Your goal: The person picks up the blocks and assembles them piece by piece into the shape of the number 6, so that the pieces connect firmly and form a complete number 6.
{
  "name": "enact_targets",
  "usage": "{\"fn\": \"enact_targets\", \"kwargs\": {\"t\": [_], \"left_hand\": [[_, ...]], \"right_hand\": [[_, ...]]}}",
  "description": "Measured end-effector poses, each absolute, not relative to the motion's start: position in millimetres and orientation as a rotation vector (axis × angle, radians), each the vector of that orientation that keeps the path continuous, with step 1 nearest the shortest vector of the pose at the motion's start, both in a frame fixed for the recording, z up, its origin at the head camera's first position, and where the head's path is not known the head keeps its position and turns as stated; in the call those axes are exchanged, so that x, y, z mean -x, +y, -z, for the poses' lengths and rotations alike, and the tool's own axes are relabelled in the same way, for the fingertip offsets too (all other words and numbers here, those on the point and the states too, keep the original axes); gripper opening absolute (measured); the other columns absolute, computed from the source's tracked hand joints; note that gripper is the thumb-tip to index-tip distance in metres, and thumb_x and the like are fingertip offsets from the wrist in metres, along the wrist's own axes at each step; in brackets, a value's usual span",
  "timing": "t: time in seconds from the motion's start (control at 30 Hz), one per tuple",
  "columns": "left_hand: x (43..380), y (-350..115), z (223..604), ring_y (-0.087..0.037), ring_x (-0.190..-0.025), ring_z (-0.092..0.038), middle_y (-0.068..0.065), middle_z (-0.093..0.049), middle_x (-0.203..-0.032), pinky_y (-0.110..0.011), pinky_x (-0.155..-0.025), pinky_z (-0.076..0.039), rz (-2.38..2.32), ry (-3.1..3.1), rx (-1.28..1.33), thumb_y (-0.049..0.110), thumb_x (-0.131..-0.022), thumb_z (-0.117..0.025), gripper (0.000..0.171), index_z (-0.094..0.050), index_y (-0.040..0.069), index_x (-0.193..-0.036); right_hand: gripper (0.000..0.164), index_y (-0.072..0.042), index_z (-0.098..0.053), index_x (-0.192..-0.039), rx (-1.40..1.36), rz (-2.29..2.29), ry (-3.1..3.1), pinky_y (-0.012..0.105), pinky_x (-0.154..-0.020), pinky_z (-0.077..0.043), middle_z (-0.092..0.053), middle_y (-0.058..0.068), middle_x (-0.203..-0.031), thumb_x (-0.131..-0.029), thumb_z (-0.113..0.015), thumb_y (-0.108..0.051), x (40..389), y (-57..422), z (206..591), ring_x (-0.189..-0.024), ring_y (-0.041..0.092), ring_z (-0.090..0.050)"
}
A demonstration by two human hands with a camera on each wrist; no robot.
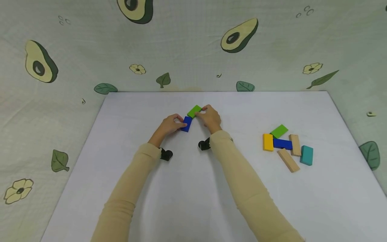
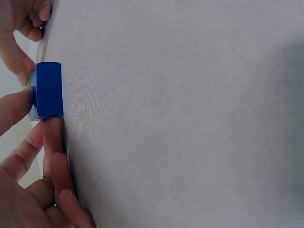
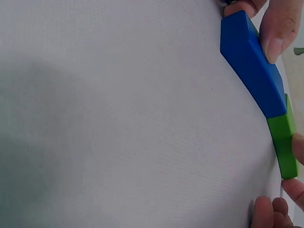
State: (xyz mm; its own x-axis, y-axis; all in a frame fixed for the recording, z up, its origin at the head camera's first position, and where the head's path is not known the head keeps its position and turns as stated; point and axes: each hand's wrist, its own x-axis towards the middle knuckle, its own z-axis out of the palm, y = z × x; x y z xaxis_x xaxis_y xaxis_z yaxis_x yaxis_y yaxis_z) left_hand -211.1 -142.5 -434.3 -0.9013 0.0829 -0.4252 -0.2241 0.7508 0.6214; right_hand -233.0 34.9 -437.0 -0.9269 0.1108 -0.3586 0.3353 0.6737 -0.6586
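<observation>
A blue wooden block [image 1: 187, 120] and a green wooden block [image 1: 194, 111] lie on the white table, touching end to corner at an angle. My left hand [image 1: 170, 124] pinches the blue block, its thumb on the top and fingers at the side. At the green block's far end, my right hand [image 1: 212, 117] holds it between thumb and fingers. In the left wrist view the end of the blue block [image 2: 49, 90] faces me, with the green one mostly hidden behind. The right wrist view shows the green block [image 3: 282, 145] meeting the blue block [image 3: 251, 64].
On the right of the table [image 1: 187, 201] lies a loose group of blocks: yellow [image 1: 267, 142], green [image 1: 279, 131], blue [image 1: 282, 144], teal [image 1: 306, 155] and two plain wooden ones, including a slanted plain block [image 1: 288, 160]. An avocado-patterned cloth [image 1: 187, 50] surrounds the table.
</observation>
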Motion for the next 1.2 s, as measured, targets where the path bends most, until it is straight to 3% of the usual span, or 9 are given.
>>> {"fn": "enact_targets", "kwargs": {"t": [0.8, 1.03, 1.2], "left_hand": [[218.8, -141.8, 429.5, -0.019, -0.086, -0.054, -0.007, -0.064, -0.086, -0.034, -0.083, -0.038, -0.927, 2.484, 0.105, 0.035, -0.086, -0.064, 0.035, -0.056, 0.012, -0.112], [222.1, -143.3, 425.4, -0.019, -0.088, -0.053, -0.007, -0.063, -0.089, -0.030, -0.080, -0.037, -0.947, 2.421, 0.099, 0.033, -0.087, -0.063, 0.036, -0.055, 0.011, -0.114], [223.3, -145.8, 423.5, -0.018, -0.086, -0.052, -0.006, -0.063, -0.087, -0.026, -0.073, -0.035, -0.987, 2.371, 0.089, 0.029, -0.088, -0.063, 0.034, -0.055, 0.010, -0.115]], "right_hand": [[0.048, -0.018, -0.050, -0.125, -0.338, 1.054, 2.671, 0.021, -0.048, -0.039, -0.065, 0.009, -0.103, -0.087, -0.059, -0.047, 232.4, 32.3, 440.2, -0.053, 0.013, -0.054], [0.049, -0.020, -0.050, -0.125, -0.352, 1.024, 2.668, 0.022, -0.048, -0.036, -0.065, 0.007, -0.089, -0.087, -0.058, -0.049, 235.1, 32.6, 442.0, -0.050, 0.012, -0.052], [0.050, -0.021, -0.050, -0.126, -0.369, 1.047, 2.653, 0.022, -0.048, -0.037, -0.065, 0.007, -0.101, -0.086, -0.058, -0.051, 235.9, 33.1, 443.9, -0.051, 0.012, -0.054]]}}
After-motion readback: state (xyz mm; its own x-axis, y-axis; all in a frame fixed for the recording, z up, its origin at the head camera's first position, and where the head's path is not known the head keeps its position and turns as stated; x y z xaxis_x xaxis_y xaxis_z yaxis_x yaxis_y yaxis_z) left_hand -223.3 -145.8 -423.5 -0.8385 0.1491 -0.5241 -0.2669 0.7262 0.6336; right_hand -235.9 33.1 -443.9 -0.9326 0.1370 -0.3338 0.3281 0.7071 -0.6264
